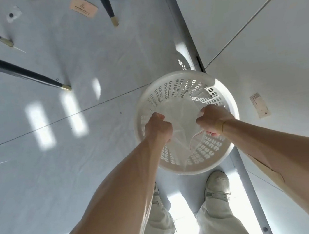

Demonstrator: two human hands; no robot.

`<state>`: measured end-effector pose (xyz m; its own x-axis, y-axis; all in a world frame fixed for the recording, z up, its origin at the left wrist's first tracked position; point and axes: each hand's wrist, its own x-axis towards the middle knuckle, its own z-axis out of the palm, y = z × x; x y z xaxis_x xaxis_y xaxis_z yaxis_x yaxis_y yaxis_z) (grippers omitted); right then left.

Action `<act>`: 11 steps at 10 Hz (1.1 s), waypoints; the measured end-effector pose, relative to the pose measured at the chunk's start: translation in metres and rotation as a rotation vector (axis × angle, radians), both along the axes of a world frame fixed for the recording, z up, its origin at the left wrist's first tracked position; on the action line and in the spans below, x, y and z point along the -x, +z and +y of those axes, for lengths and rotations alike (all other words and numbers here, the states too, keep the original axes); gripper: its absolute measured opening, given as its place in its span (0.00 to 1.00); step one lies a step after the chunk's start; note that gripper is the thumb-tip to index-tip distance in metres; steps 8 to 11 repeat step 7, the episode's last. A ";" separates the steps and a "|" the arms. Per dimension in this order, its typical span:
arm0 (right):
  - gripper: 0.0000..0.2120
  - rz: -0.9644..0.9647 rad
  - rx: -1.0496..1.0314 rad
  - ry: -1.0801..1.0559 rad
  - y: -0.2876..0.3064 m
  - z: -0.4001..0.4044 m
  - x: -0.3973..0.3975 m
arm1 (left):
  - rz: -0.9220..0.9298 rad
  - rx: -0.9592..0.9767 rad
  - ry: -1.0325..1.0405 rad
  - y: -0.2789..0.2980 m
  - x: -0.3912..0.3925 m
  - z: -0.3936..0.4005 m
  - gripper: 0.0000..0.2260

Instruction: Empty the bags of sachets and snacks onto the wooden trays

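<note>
You are looking straight down into a round, white, perforated plastic basket (pixel 187 120) standing on the glossy pale floor (pixel 76 145). Your left hand (pixel 157 128), at nine o'clock in the basket, and your right hand (pixel 212 119), at three o'clock, are each fisted on the thin, crinkled, translucent white plastic bag (pixel 181 113) lining it.

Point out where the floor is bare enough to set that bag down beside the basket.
Widest bare floor lies left of the basket, below the chair legs. It is tighter right of the basket, by the paper slip, and near the shoes. Both hands grip the bag.
</note>
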<state>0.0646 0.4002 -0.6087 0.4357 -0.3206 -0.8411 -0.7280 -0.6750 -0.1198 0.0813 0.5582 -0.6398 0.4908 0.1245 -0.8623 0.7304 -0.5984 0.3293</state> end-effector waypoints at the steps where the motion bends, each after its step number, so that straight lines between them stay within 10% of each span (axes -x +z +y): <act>1: 0.20 0.006 -0.010 -0.001 -0.024 0.001 0.000 | 0.022 0.000 0.034 -0.023 -0.006 -0.002 0.17; 11: 0.15 -0.021 0.179 0.270 0.039 0.006 -0.007 | 0.046 -0.018 -0.181 0.024 -0.024 -0.011 0.19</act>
